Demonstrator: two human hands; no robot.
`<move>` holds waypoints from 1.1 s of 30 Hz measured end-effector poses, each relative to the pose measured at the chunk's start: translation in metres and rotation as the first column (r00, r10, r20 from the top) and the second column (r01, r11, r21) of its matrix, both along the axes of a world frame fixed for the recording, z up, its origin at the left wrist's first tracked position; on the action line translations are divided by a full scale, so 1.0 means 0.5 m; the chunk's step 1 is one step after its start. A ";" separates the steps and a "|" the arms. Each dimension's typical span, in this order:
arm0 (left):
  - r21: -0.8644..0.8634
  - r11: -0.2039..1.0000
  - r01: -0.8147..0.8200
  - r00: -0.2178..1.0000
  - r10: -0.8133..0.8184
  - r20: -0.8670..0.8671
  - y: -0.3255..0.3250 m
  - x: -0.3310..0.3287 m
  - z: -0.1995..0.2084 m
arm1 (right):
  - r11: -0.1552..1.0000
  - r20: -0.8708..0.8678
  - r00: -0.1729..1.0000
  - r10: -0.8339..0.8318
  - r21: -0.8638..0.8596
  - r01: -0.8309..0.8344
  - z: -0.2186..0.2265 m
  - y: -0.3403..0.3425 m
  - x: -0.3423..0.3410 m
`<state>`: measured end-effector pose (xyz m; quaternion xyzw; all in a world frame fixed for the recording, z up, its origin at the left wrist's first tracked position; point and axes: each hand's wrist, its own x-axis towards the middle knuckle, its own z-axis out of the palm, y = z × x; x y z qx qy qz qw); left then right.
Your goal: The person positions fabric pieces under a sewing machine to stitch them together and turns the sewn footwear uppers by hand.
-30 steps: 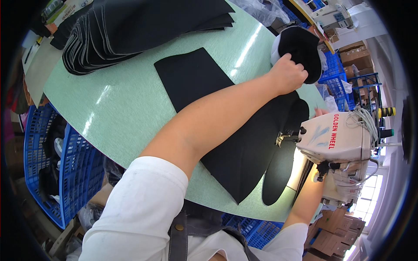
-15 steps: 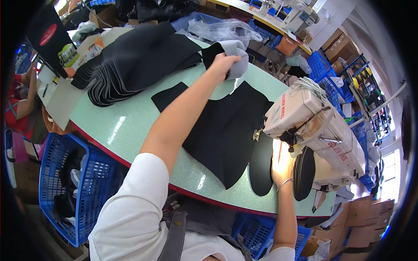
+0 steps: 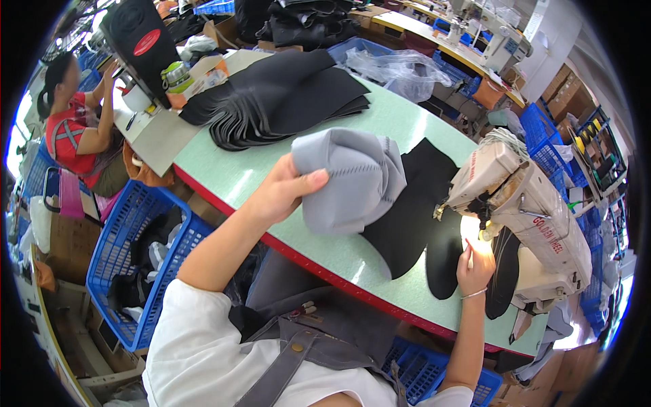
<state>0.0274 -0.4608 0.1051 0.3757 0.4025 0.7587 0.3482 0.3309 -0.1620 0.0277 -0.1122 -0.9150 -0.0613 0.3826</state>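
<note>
My left hand [image 3: 274, 193] grips a grey sewn fabric piece [image 3: 349, 180] by its left edge, thumb on top, above the near part of the table. A dark zigzag seam runs across this rounded, folded piece. Beneath and beyond it lies a large black fabric panel [image 3: 407, 230]. At the lit needle area of the sewing machine [image 3: 525, 197], my right hand [image 3: 477, 268] is closed with bent fingers; what they hold, if anything, is hidden. To its left lies a black oval piece [image 3: 442, 268], and to its right a stack of black ovals [image 3: 502, 275].
A fanned stack of black panels [image 3: 285, 95] covers the far left of the green table [image 3: 237, 180]. Blue baskets [image 3: 139, 271] stand below on the left and right. Another person [image 3: 78, 129] in red sits at the left. A clear plastic bag [image 3: 400, 71] lies behind the table.
My left hand has brought the grey piece from the far side of the table toward me, turning its seam into view. My right hand's outstretched fingers have curled. The whole view has shifted.
</note>
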 end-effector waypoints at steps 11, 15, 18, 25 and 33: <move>-0.115 0.978 0.172 0.831 -0.081 0.550 -0.131 0.102 -0.092 | 0.740 0.215 0.740 0.637 -0.439 -0.509 0.210 -0.254 -0.198; 0.041 0.957 0.287 0.688 -0.235 0.687 -0.131 0.109 -0.099 | 0.652 0.170 0.676 0.717 -0.506 -0.565 0.190 -0.255 -0.230; 0.145 0.946 0.290 0.647 -0.305 0.699 -0.133 0.114 -0.103 | 0.603 0.126 0.670 0.731 -0.580 -0.548 0.189 -0.283 -0.249; 0.198 0.959 0.202 0.750 -0.281 0.599 -0.128 0.114 -0.104 | 0.634 -0.114 0.794 0.596 -0.541 -0.553 0.225 -0.309 -0.216; -0.016 0.972 0.234 0.840 -0.194 0.506 -0.106 0.138 -0.059 | 0.717 0.020 0.731 0.682 -0.217 -0.663 0.260 -0.333 -0.177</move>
